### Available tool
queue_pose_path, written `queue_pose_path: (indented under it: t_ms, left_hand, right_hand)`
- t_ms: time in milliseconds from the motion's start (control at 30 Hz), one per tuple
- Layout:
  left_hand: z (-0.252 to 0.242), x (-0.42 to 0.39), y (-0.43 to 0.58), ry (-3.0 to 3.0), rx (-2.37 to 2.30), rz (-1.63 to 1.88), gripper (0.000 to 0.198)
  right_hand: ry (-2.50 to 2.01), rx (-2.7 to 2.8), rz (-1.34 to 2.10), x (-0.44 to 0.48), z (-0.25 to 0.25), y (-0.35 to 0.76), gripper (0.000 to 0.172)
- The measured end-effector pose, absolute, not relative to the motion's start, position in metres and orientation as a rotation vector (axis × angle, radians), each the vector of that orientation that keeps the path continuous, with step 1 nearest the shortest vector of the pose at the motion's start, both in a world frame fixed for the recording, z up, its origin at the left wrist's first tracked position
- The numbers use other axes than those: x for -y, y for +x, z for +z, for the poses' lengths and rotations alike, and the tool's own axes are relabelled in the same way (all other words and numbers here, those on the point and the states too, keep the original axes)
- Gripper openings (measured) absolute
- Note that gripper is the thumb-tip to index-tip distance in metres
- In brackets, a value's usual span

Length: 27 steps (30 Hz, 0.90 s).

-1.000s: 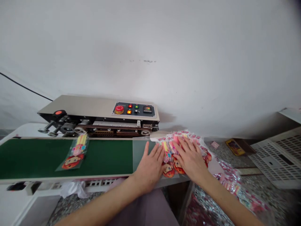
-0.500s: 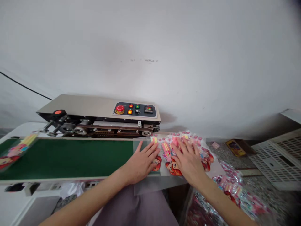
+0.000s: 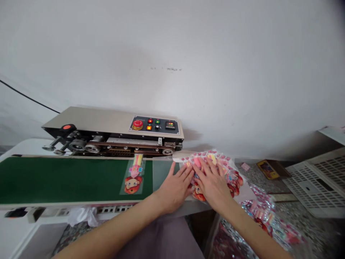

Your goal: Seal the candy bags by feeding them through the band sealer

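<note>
A white wall [image 3: 188, 54] fills the upper half of the frame, with a thin black cable [image 3: 27, 96] running down across its left edge. Below it, a long green conveyor belt [image 3: 67, 178] stretches from the left edge to the middle of the frame. Behind the belt, a metal sealing machine [image 3: 102, 124] stands against the wall. At the right edge lies a white slatted crate [image 3: 315, 180]. In the lower right corner, a loose heap of wrapped sweets [image 3: 269, 223] shows in clear plastic.

Right of centre, just past the end of the belt, lies a pile of packets [image 3: 231, 176] printed with a cartoon face and holding pink and yellow sticks. The right hand [image 3: 212, 183] lies flat on this pile, palm down, fingers spread and straight, closed around nothing. The left hand [image 3: 175, 187] lies just beside it, also flat and open. Its fingertips touch the pile's left edge, and its palm rests on a clear plate [image 3: 161, 169] at the belt's end. The two hands nearly touch at the thumbs.

A single packet [image 3: 133, 176] lies on the belt left of the left hand and apart from it, its top end at the machine's sealing rail. The machine's dark control panel [image 3: 155, 125] sits above it, with lit lamps and a small display. A yellow box [image 3: 265, 169] lies between the pile and the crate. A red button [image 3: 137, 123] marks the panel's left end.
</note>
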<state>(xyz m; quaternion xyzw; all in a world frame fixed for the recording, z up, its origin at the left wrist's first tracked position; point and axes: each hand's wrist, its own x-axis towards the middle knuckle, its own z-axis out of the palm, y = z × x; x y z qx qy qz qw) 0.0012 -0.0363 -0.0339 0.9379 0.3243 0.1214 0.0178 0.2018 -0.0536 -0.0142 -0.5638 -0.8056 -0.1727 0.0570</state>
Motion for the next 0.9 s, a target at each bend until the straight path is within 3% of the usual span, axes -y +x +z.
queue_pose_path:
  t_ms: [333,567,900]
  left_hand:
    - [-0.015,0.013,-0.018,2.930,-1.090,0.228,0.052]
    - [-0.041,0.034,-0.003,2.917,-1.241,0.352,0.056]
    - [-0.040,0.022,-0.063,2.949,-1.269,0.244,0.052]
  right_hand:
    - [-1.741,2.436,-0.514,0.059,-0.016,0.203,0.042]
    - [-1.791,2.355,-0.493,0.059,-0.023,0.200,0.052]
    - [-1.685,2.446,-0.322,0.046,-0.025,0.170,0.053]
